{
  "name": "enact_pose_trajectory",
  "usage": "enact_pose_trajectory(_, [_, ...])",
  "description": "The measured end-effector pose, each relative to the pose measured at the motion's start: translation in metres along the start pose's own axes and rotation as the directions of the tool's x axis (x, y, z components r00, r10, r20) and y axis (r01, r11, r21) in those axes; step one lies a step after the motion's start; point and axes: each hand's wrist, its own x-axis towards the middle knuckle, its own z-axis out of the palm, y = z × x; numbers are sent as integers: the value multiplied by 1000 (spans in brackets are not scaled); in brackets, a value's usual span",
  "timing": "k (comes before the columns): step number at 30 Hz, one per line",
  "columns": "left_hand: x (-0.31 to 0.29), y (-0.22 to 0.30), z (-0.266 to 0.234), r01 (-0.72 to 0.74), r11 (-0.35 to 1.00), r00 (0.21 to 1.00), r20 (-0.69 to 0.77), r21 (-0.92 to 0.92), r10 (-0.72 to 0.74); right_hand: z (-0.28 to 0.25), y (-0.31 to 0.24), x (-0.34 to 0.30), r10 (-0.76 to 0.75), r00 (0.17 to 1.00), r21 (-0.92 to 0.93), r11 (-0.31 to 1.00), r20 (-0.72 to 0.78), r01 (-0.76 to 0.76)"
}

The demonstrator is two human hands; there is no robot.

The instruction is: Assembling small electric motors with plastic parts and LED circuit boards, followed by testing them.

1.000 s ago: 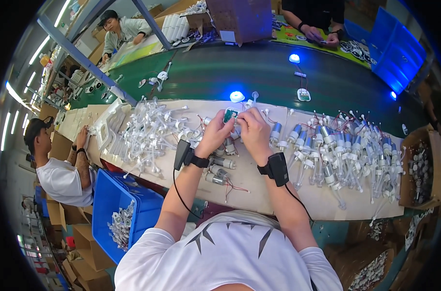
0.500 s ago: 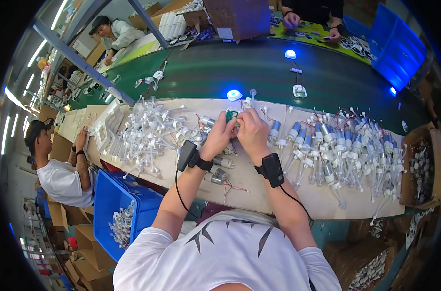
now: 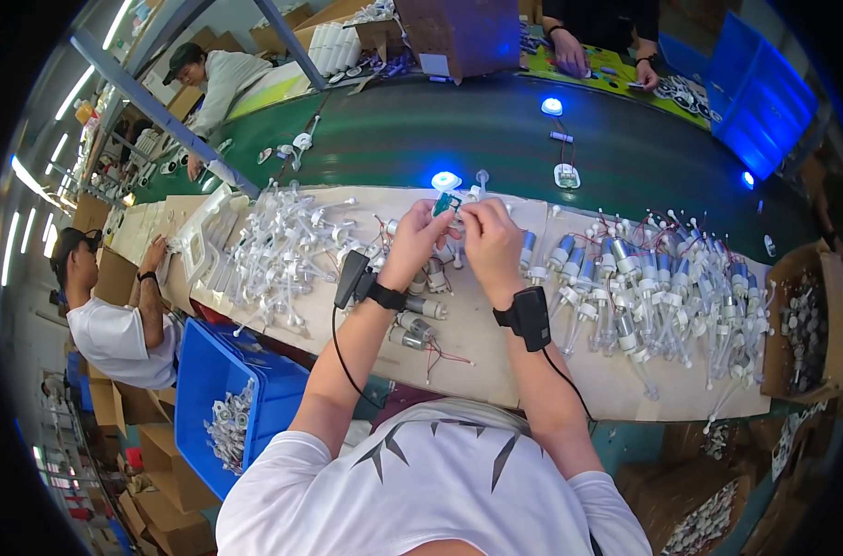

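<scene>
My left hand (image 3: 420,233) pinches a small green circuit board (image 3: 446,203) between thumb and fingers. My right hand (image 3: 492,243) is closed, its fingertips together at the board's right edge; whatever they grip is too small to make out. Just beyond the board glows a blue-lit white round lamp (image 3: 446,181). Beside it stands a clear plastic piece with a round top (image 3: 482,178). Under and near my wrists lie several silver motors (image 3: 425,308) with white caps, some trailing thin red wires (image 3: 451,356).
Clear plastic tubes with white fittings (image 3: 287,246) are heaped at left, capped motors with tubes (image 3: 635,278) at right. Beyond runs a green conveyor belt (image 3: 394,130) carrying a wired lit lamp (image 3: 552,107). A blue bin (image 3: 259,371) stands lower left, a cardboard box (image 3: 769,320) right. Co-workers sit around.
The circuit board has turned and tilted in my left hand. My right hand has shifted slightly right, its fingers less overlapped with the left. A co-worker at far left has reached down toward the belt.
</scene>
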Motion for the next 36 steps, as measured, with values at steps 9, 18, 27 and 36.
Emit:
enact_pose_trajectory(9, [19,3,-13,-36,993,999,-26,114,39,-42,16,2,179,980,60,983,-87,-175])
enact_pose_trajectory(18, [55,36,-31,-63,998,998,7,-18,63,-38,25,-7,359,925,-40,933,126,-356])
enact_pose_trajectory(27, [82,47,-54,-7,1000,1000,-23,5,7,-24,24,-23,336,838,-352,917,431,-186])
enact_pose_trajectory(36, [114,55,-72,-18,1000,999,-47,-11,17,-22,15,-28,305,811,-356,925,499,-128])
